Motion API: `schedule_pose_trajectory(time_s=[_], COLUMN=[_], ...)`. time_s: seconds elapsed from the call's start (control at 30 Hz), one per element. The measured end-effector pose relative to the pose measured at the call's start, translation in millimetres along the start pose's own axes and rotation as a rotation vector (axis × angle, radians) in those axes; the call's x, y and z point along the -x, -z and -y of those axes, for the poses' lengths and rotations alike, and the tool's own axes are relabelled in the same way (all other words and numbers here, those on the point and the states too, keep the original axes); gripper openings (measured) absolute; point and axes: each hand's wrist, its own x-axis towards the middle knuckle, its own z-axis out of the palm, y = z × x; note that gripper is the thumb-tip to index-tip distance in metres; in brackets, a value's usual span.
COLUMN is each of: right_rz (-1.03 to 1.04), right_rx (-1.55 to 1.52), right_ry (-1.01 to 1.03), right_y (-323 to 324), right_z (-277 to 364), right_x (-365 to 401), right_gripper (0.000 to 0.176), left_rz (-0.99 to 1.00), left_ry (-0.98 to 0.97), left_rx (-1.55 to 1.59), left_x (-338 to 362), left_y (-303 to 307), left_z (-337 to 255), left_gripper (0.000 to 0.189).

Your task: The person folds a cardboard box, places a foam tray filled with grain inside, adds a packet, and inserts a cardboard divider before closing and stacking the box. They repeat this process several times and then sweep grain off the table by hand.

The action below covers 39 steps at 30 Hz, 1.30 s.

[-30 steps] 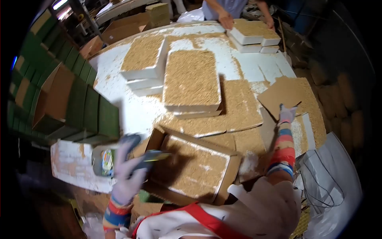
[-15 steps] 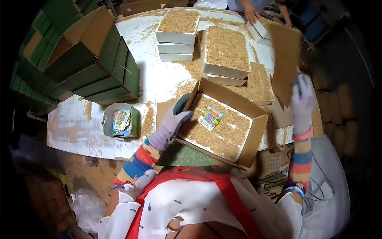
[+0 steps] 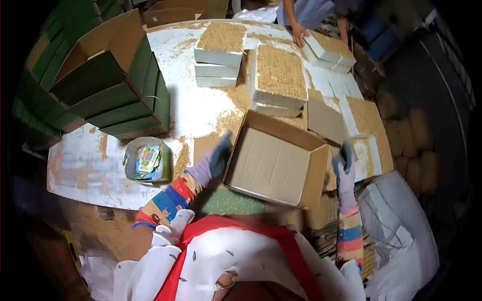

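An open cardboard box [image 3: 315, 173] sits tilted at the near edge of the table, with a flat brown cardboard sheet [image 3: 268, 163] covering what lies inside. Beside its left wall is my left hand [image 3: 217, 159], gloved in pale lilac with dark fingertips, its fingers stretched out and holding nothing. My right hand [image 3: 345, 170], in a matching glove, is just off the box's right end. Its fingers are apart and nothing shows between them.
Left of the box stands a green tub [image 3: 165, 163] of printed packets [image 3: 148, 161]. Green cartons [image 3: 135, 108] are stacked farther left. White-sided, straw-coloured blocks [image 3: 278, 75] stand behind the box; another cardboard piece [image 3: 326, 120] lies nearby. A co-worker's hand [image 3: 299, 34] touches blocks at the back.
The cardboard sheet has gone from my raised right hand into the box, hiding the straw-coloured block and printed packet. My right hand has come down and left; my left hand has released the box wall.
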Motion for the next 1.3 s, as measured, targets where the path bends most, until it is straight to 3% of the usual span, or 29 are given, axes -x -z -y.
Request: schedule_pose_trajectory(time_s=[0.03,0.07,0.13,0.2,0.27,0.3,0.33,0.4,0.43,0.47,0.5,0.53,0.6,0.67,0.73,0.8,0.83,0.87,0.9,0.97,1.0,1.03,1.07,1.1,1.13,1.2,1.23,1.27,1.3], right_rz=[0.096,0.204,0.192,0.049,-0.104,-0.021,-0.074,0.039,0.210,0.268,0.231,0.290,0.313,0.321,0.329,0.355,0.482,0.405,0.545,0.582,0.466,0.244,0.008,-0.271,-0.558,-0.074,0.103,0.300,0.483], right_rx=[-0.346,-0.596,-0.375,-0.184,-0.384,-0.326,-0.243,-0.623,-0.739,-0.812,-0.896,-0.815,-0.798,-0.850,-0.907,-0.946,-0.986,-0.850,-0.808,-0.236,-0.179,0.229,0.418,0.606,0.588,0.407,0.668,0.903,1.157], right_ry=[-0.363,-0.427,-0.236,-0.019,-0.136,-0.114,-0.168,-0.049,0.035,0.068,0.119,0.074,0.215,0.394,0.571,0.729,0.515,0.495,0.456,0.563,0.671,0.722,0.871,0.967,1.200,1.199,1.208,1.225,0.994], right_y=[22.6,-13.5,-47.3,-78.1,-90.7,-85.4,-80.3,-55.2,-77.7,-92.5,-108.7,-114.6,-146.3,-187.4,-240.8,-312.8,-350.6,-382.8,-421.9,-480.3,-491.6,-485.3,-466.0,-446.8,-428.8,-381.7,-344.7,-307.4,-269.1], right_z=[-58.2,-25.2,-68.5,-102.6,-87.0,-87.2,-87.2,-122.2,-47.9,26.7,58.2,93.0,141.3,188.3,228.4,262.8,284.5,327.4,323.8,336.2,343.7,357.8,363.5,368.8,355.4,297.2,218.7,140.9,112.5], right_x=[-1.6,22.9,20.0,15.5,25.2,23.2,22.8,-4.3,-11.8,-6.3,-28.1,-47.6,-88.3,-134.0,-181.8,-235.4,-245.4,-184.0,-204.2,-220.6,-222.9,-204.2,-178.4,-152.6,-131.5,-100.6,-73.5,-49.4,-16.8], right_gripper=[0.047,0.052,0.048,0.045,0.044,0.050,0.052,0.058,0.061,0.058,0.054,0.056,0.053,0.050,0.049,0.048,0.048,0.054,0.062,0.074,0.074,0.071,0.067,0.062,0.055,0.060,0.075,0.093,0.107], left_rz=[-0.011,-0.035,-0.261,-0.257,-0.060,-0.101,-0.144,0.071,0.198,0.192,0.154,0.151,0.219,-0.104,-0.745,-0.746,-0.702,-0.603,-0.579,-0.508,-0.784,-1.053,-1.318,-1.403,-1.521,-1.315,-1.166,-1.132,-1.066], left_ry=[-0.052,-0.101,0.004,0.081,-0.257,-0.254,-0.237,-0.387,-0.440,-0.420,-0.462,-0.633,-0.953,-1.785,-2.286,-1.859,-1.588,-1.368,-1.430,-1.523,-1.524,-1.511,-1.480,-1.692,-1.605,-1.773,-1.852,-1.839,-1.786], left_rx=[-0.245,-0.490,-1.273,-1.409,-1.113,-1.221,-1.315,-0.797,-0.543,-0.430,-0.433,-0.394,-0.318,-0.697,-0.753,-0.643,-0.612,-0.500,-0.486,-0.439,-0.650,-0.866,-1.098,-1.320,-1.279,-1.032,-1.020,-1.218,-1.266], left_x=[-12.4,-23.8,-33.4,-20.3,-39.2,-22.5,1.7,22.5,42.9,65.8,69.7,74.2,114.7,167.8,236.2,255.6,255.3,239.2,225.7,211.0,211.6,213.7,213.9,243.1,262.8,271.5,272.4,263.4,253.7], left_y=[2.7,4.4,-8.8,-43.2,-21.0,-37.4,-60.8,-82.2,-97.7,-113.6,-114.2,-108.1,-103.7,-68.0,-35.3,100.2,144.9,180.7,219.9,284.7,299.1,309.2,303.2,248.0,193.7,159.0,124.0,87.9,81.8], left_z=[12.0,23.7,18.5,0.6,23.8,11.9,-0.8,-41.5,-63.6,-96.2,-125.0,-152.6,-205.6,-268.7,-309.4,-365.7,-377.6,-378.4,-384.3,-394.5,-389.1,-384.9,-386.3,-368.6,-346.1,-315.2,-289.3,-243.0,-219.9], left_gripper=[0.072,0.093,0.117,0.125,0.115,0.114,0.113,0.106,0.103,0.090,0.080,0.073,0.059,0.052,0.050,0.049,0.050,0.055,0.057,0.064,0.055,0.046,0.039,0.037,0.038,0.038,0.041,0.044,0.046])
